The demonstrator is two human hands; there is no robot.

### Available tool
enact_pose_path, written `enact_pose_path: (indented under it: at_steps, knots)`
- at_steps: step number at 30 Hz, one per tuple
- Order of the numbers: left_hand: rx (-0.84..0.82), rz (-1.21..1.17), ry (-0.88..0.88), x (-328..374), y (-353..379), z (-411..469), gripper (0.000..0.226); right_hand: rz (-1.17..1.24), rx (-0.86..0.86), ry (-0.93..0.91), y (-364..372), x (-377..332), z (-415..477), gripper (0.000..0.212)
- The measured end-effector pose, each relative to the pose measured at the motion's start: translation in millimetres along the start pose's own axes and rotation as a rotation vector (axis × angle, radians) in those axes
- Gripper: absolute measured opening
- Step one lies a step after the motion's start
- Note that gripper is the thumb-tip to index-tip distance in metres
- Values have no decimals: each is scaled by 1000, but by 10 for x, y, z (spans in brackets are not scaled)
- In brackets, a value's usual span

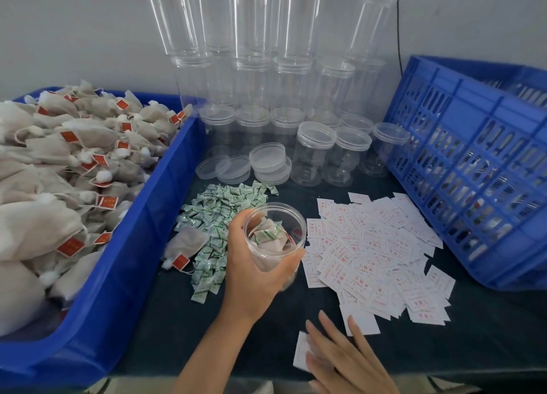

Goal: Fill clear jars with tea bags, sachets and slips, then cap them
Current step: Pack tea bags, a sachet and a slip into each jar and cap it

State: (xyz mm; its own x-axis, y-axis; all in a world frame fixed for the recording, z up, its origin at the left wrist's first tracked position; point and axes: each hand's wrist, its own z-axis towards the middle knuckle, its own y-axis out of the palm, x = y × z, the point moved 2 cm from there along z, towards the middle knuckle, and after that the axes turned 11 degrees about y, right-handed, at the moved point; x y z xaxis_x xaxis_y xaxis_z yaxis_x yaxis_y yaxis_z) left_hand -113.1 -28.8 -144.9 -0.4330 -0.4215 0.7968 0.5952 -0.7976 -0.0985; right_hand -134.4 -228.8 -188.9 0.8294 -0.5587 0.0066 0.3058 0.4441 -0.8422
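Note:
My left hand [254, 270] grips an open clear jar [273, 233], tilted toward me above the dark table. Inside it lie tea bags and a green-printed sachet. My right hand [343, 355] is near the front edge with its fingers stretched out, and its thumb and fingers hold a white slip [302, 350]. A heap of green sachets [216, 222] lies left of the jar, with one loose tea bag [185, 245] on it. White slips with red print [373, 251] are spread to the right. Loose clear lids [266, 158] sit behind the sachets.
A blue bin [142, 216] heaped with tea bags [59, 168] fills the left side. Empty clear jars [313, 154], some capped, stand at the back below tall stacks of jars [251, 38]. A blue slotted crate [473, 162] leans at the right.

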Motion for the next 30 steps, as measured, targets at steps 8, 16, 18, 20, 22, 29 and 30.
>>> enact_pose_path:
  at_steps: [8, 16, 18, 20, 22, 29, 30]
  knots:
    - [5, -2, -11, 12, 0, 3, 75, 447, 213, 315, -616, 161, 732, 23]
    - [7, -3, -19, 22, 5, 2, 74, 834, 208, 488, -657, 198, 1470, 10]
    - [4, 0, -31, 29, 4, 3, 74, 855, 147, 542, -539, 181, 1537, 10]
    - [0, 8, -37, 41, 7, 4, 73, 808, 111, 564, -444, 180, 1559, 10]
    - [-1, 7, -36, 51, 13, 6, 72, 772, 61, 570, -390, 177, 1553, 11]
    - [12, -19, -60, 108, 23, 10, 73, 924, -8, 630, -440, 254, 1470, 18]
    - [22, -25, -70, 123, 31, 8, 74, 914, -7, 643, -464, 291, 1464, 19]
